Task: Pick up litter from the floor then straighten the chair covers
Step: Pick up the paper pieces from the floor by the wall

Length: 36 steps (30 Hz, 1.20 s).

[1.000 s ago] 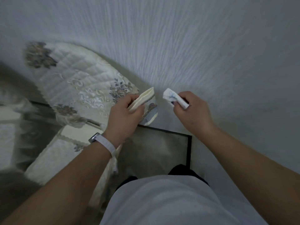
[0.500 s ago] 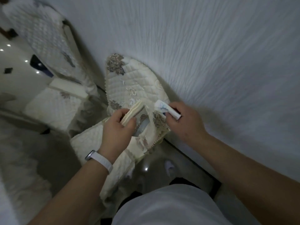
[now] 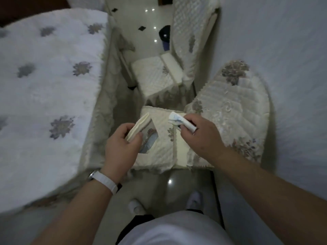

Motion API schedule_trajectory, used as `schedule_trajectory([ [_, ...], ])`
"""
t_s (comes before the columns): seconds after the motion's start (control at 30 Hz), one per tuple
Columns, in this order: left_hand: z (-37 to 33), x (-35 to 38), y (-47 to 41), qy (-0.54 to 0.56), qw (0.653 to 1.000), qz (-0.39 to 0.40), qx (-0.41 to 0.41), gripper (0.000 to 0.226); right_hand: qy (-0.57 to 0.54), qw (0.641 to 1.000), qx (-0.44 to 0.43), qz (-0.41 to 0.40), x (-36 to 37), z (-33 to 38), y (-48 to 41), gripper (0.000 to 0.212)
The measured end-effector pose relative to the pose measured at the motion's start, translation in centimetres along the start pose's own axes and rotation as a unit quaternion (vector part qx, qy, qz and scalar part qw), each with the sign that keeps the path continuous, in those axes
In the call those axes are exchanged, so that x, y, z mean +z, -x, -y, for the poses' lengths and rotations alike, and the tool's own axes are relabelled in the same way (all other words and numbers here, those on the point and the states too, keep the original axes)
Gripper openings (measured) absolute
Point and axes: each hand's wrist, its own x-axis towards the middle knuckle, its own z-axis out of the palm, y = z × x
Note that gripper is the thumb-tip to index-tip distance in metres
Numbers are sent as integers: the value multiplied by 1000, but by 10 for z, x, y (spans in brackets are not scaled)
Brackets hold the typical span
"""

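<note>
**Litter in hand, covers still waiting**

While both hands hold paper, the litter step looks finished, I judge. The left hand [image 3: 122, 147] clamps a flat cream packet [image 3: 139, 125] with a printed face below the thumb. The right hand [image 3: 198, 137] pinches a crumpled white wrapper [image 3: 178, 121] with blue marks, perhaps a tissue. Directly under both grips lies the quilted seat cover [image 3: 161, 152], scalloped at the edge; beyond the right grip the embroidered back cover [image 3: 235, 106] sits askew, not yet straightened.
</note>
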Motion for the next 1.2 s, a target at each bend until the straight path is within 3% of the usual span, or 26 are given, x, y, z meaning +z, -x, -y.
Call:
schedule_trajectory([
  [0.27, 77, -146, 36, 9, 987, -147, -67, 21, -5, 985, -100, 140, 126, 122, -11, 8],
  [0.47, 150, -260, 77, 37, 964, -248, -89, 12, 15, 958, -179, 224, 238, 223, 17, 13],
  [0.63, 201, -352, 118, 43, 939, -323, -110, 18, 11, 933, -216, 289, 318, 300, 44, 13],
  [0.83, 244, -415, 155, 74, 896, -414, -145, 29, 3, 909, -241, 341, 375, 366, 62, 17],
  [0.97, 265, -447, 164, 61, 874, -450, -174, 10, 6, 889, -260, 376, 415, 395, 67, 16],
  [1.2, 287, -522, 165, 33, 829, -494, -260, 13, -34, 851, -314, 420, 514, 467, 62, 14],
])
